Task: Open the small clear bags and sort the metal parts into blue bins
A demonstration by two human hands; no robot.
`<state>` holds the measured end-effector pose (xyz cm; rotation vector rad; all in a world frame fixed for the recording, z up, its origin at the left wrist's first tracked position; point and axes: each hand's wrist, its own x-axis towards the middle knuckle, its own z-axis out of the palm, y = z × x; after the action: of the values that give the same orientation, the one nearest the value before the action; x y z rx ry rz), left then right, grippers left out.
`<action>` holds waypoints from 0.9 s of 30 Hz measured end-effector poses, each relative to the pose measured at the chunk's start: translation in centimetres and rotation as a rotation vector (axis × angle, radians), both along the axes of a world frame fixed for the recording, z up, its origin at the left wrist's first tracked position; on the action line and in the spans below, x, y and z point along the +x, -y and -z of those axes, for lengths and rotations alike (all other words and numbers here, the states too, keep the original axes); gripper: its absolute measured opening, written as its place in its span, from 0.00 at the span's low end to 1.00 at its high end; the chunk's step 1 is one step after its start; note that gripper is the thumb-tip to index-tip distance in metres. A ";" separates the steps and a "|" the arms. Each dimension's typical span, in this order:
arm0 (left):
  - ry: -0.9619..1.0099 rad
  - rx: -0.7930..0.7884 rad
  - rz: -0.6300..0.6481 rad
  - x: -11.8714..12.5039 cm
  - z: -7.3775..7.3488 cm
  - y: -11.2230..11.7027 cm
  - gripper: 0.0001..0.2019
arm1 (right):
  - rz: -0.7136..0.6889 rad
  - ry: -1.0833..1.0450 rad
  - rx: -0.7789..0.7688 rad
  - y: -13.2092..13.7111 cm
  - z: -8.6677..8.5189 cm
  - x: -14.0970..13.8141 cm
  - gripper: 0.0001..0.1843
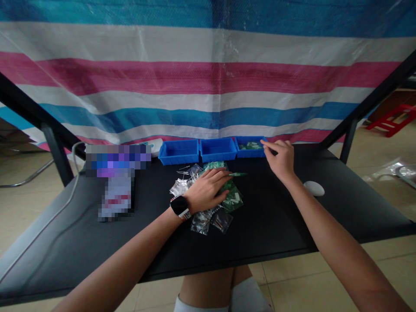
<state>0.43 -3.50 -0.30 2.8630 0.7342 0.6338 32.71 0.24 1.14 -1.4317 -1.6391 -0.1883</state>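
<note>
My left hand (209,188) lies flat, fingers stretched out, on a pile of small clear bags (201,221) and green circuit boards (233,197) in the middle of the black table (266,225); a dark watch sits on that wrist. My right hand (281,158) reaches to the rightmost of three blue trays (250,147), fingers pinched together at its rim. Whether something is between those fingers I cannot make out. That tray holds green pieces. The middle tray (217,149) and left tray (178,151) look bare inside.
A white oval object (313,188) lies on the table to the right. A blurred-out package (117,182) and a white cable (48,216) are on the left. A striped tarp (208,78) hangs behind. Black frame legs stand at both sides; a red stool (394,119) is far right.
</note>
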 end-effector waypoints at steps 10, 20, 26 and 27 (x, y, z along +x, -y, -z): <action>0.086 0.017 0.004 0.0 -0.1 0.0 0.24 | -0.856 -0.042 -0.332 4.8 -2.6 -5.3 0.23; -0.001 0.031 -0.037 -0.2 -0.2 0.2 0.20 | -0.163 -0.186 0.244 1.4 0.5 -2.6 0.10; -0.030 0.022 -0.028 -0.1 -0.4 0.1 0.20 | -0.080 0.099 0.018 -1.6 2.6 -0.2 0.20; -0.028 0.023 -0.026 -0.1 -0.4 0.1 0.21 | -0.057 0.101 0.019 -1.4 2.7 -0.5 0.22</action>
<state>0.29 -3.59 0.08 2.8932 0.7750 0.6103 32.23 1.69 -1.52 -1.3787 -1.7533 -0.2458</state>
